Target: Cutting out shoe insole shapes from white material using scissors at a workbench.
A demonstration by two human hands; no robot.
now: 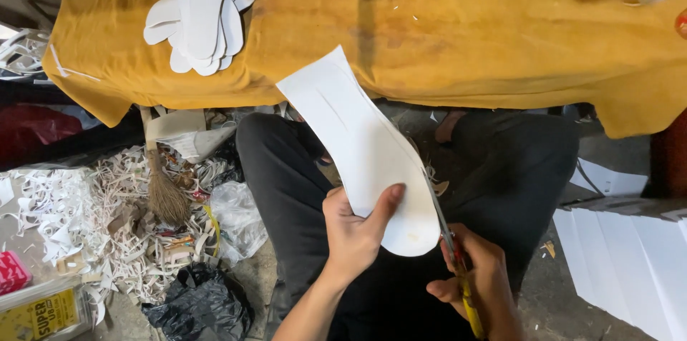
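1. Insole-shaped white sheet (365,144), one piece, was held up over the person's lap, its rounded end near the hands and its squarer end reaching toward the bench edge.
2. One pair of scissors (449,241) with yellow handles met the sheet's right edge, blades lying along the cut line.
3. One stack of finished white cut-outs (200,12) lay on the bench at upper left, well apart from the sheet; the exact number in it could not be told, though several overlapped.
4. The left hand (354,230) came up from below, thumb pressed on the sheet's near face and fingers behind it, a closed grip pinching the sheet at its lower left.
5. The right hand (476,280) sat lower and to the right, its grip wrapped tight around the scissor handles, wrist angled so the blades pointed up and away.
6. The bench (465,33) was draped in a mustard-yellow cloth that hung over its near edge.
7. Dark trousers (286,191) covered both knees beneath the sheet.
8. On the floor at left lay a heap of white paper offcuts (93,219), one small broom (163,191), one clear plastic bag (236,219) and one black bag (204,305).
9. White sheets (630,262) were stacked at right.
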